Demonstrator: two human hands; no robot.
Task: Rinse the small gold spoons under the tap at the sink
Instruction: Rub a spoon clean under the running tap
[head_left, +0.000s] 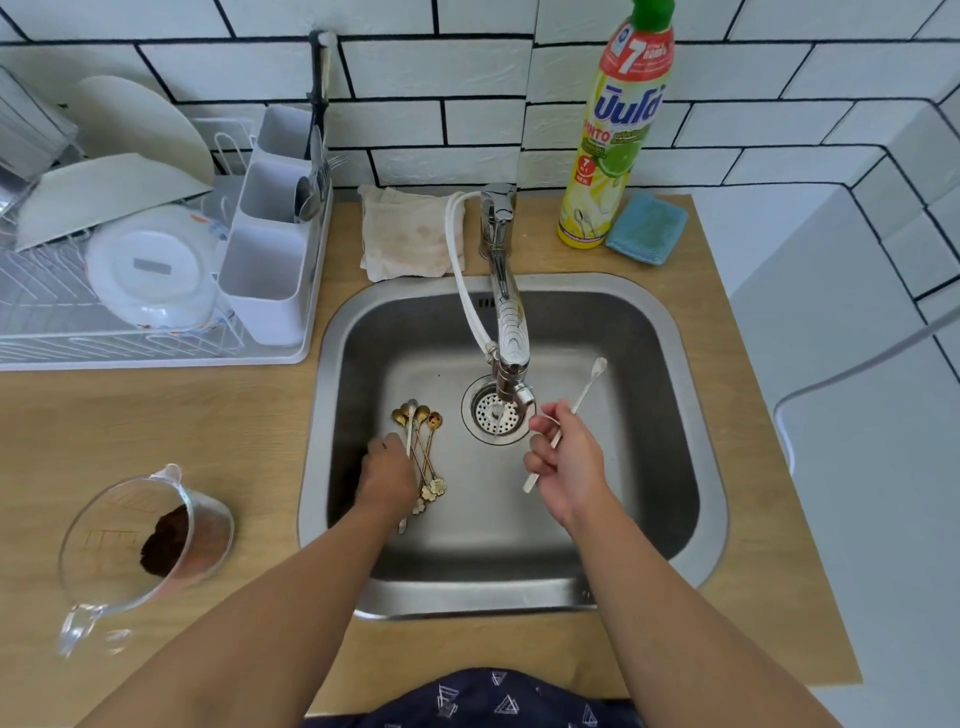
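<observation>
Several small gold spoons with flower-shaped handle ends lie bunched on the floor of the steel sink, left of the drain. My left hand rests on their handles, fingers down on the bunch; whether it grips them is unclear. My right hand is shut on a long thin white spoon, holding it tilted just right of the drain. The chrome tap reaches over the drain, and a thin stream seems to fall from its spout onto the drain.
A glass measuring jug holding brown powder stands on the wooden counter at left. A white dish rack with plates and a cutlery holder sits behind it. Behind the sink are a folded cloth, a dish soap bottle and a blue sponge.
</observation>
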